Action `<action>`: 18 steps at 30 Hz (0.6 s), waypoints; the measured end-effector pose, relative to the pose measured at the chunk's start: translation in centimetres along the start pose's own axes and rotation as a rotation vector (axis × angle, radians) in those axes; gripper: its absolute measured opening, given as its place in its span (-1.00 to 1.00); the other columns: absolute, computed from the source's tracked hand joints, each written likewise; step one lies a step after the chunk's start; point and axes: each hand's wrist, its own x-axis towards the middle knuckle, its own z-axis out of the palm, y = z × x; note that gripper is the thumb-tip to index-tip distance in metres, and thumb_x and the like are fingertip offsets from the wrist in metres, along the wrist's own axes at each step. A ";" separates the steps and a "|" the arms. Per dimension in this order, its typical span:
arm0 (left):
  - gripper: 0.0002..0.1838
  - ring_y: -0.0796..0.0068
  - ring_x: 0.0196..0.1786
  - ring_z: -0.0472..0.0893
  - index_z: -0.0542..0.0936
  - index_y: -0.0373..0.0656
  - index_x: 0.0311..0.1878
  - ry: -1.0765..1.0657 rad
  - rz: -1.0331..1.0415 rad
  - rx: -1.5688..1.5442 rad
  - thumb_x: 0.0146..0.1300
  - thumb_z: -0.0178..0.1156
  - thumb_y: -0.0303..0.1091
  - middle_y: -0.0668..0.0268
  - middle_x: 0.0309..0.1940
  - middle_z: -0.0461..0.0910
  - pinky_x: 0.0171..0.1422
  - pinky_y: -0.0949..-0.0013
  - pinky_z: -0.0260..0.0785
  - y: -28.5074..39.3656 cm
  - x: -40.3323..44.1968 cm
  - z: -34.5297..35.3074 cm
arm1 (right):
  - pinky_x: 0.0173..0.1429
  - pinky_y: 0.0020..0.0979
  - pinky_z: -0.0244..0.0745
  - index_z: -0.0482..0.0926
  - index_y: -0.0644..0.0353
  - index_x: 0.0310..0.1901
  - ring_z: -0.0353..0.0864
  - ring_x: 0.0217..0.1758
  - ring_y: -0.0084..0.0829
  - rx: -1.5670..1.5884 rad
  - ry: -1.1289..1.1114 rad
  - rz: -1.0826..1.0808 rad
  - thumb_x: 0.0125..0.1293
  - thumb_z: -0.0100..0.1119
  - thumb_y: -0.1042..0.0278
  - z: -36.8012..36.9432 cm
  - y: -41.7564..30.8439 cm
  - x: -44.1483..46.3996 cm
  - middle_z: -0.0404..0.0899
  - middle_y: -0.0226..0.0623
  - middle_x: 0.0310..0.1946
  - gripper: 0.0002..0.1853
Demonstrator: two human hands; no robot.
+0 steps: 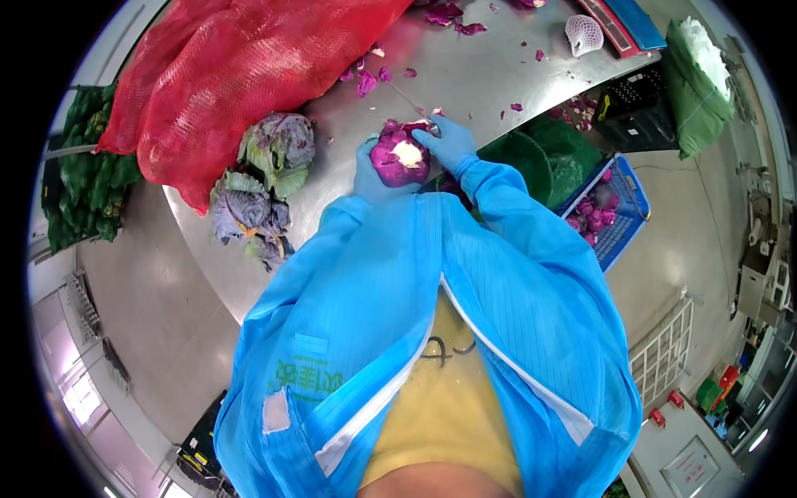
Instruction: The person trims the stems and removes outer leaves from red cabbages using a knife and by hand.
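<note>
A peeled red cabbage (pixel 388 160) with a pale cut patch at its stem end rests in my left hand (pixel 368 173), whose gloved fingers wrap around its side. My right hand (pixel 452 144), also in a blue glove, is closed on a thin-bladed knife (pixel 409 101) at the cabbage's right upper side. The blade points up and left over the metal table (pixel 473 79); the handle is mostly hidden by my fingers. To the left, a leafy untrimmed cabbage (pixel 282 149) and more loose-leaved cabbage (pixel 245 209) lie near the table edge.
A large red mesh sack (pixel 241 75) covers the table's left. Purple leaf scraps (pixel 367 83) and a white foam net (pixel 584 36) lie on it. At the right are a green bag (pixel 544 158), a blue crate (pixel 627 228) holding purple cabbages, and a black crate (pixel 635 108).
</note>
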 end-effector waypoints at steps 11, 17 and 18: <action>-0.35 0.30 0.16 0.40 0.33 -0.10 0.11 -0.085 -0.416 -0.640 -0.07 0.25 -0.05 0.20 0.10 0.39 0.27 0.12 0.16 -3.4 -1.1 -3.4 | -0.06 -0.15 0.46 0.54 0.11 -0.09 0.58 -0.11 -0.07 -0.015 0.172 0.361 0.07 0.25 0.03 2.2 3.9 3.7 0.61 -0.11 -0.24 -0.57; -0.37 0.33 0.21 0.35 0.31 -0.03 0.15 -0.114 -0.644 -1.021 0.02 0.15 0.02 0.24 0.14 0.38 0.32 0.10 0.06 -4.9 -1.3 -3.5 | -0.05 -0.24 0.46 0.44 0.13 0.09 0.59 -0.17 -0.14 0.199 0.285 0.179 0.03 0.34 0.11 -0.3 1.0 0.1 0.59 -0.17 -0.22 -0.42; -0.38 0.33 0.21 0.34 0.31 -0.02 0.16 -0.124 -0.657 -1.049 0.03 0.13 0.03 0.25 0.15 0.37 0.33 0.09 0.04 -5.1 -1.3 -3.5 | -0.03 -0.28 0.45 0.46 0.12 0.08 0.57 -0.17 -0.18 0.313 0.214 0.174 0.04 0.35 0.16 -0.9 -0.1 -0.7 0.58 -0.19 -0.18 -0.45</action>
